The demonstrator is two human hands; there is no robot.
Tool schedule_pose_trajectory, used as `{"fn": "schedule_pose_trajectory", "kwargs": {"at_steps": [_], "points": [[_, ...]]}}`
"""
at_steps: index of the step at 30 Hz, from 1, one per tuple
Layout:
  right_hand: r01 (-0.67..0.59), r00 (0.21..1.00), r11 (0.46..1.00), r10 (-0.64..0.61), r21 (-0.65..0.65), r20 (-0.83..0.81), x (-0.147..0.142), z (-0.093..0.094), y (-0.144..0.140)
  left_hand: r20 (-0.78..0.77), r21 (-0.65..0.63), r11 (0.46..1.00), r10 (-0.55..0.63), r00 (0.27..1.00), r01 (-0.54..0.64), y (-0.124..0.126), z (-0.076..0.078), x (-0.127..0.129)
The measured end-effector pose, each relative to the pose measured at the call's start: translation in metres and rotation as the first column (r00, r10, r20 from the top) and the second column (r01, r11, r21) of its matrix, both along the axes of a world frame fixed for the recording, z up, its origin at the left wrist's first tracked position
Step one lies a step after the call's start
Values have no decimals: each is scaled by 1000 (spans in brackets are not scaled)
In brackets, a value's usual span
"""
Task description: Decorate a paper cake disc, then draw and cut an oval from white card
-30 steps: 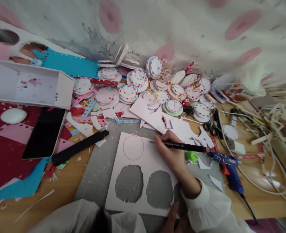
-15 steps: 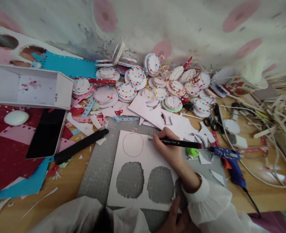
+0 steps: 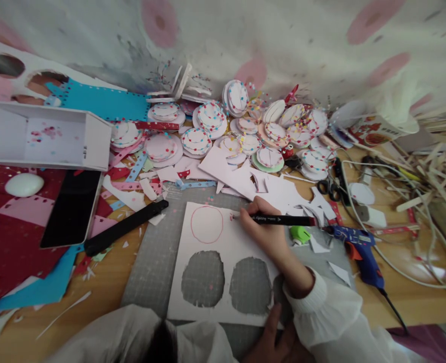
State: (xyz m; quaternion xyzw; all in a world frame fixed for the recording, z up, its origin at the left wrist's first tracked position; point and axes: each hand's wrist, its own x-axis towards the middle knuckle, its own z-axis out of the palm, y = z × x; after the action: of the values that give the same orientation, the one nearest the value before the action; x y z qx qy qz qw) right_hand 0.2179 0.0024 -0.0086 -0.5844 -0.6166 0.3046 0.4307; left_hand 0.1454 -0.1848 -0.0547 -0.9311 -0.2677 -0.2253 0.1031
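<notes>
Under the right hand (image 3: 266,233) lies the sheet (image 3: 207,307), a red circle (image 3: 206,224) just left of the pen (image 3: 283,220) tip. Fingers clenched around the pen, the tip meets paper. Left hand (image 3: 277,343) presses the near edge, fingers flat; if that hold slackens, the sheet could skid on the mat (image 3: 150,267) and spoil the line.

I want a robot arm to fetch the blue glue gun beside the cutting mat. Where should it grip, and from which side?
Grip the blue glue gun on its handle, the thick lower part lying toward the near table edge, coming straight down from above. It lies flat on its side, nozzle pointing left toward the green piece; its cord trails off the handle end, so stay above that.
</notes>
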Motion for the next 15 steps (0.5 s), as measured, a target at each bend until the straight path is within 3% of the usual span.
{"fn": "schedule_pose_trajectory", "kwargs": {"at_steps": [8,15], "points": [[37,999,999,-37,6,2,1,0,0,-43,16,1000,9,999,-8,-8,-10,5],[58,998,998,-58,19,-5,3,1,2,-127,76,997,3,992,6,-4,-4,3]]}}
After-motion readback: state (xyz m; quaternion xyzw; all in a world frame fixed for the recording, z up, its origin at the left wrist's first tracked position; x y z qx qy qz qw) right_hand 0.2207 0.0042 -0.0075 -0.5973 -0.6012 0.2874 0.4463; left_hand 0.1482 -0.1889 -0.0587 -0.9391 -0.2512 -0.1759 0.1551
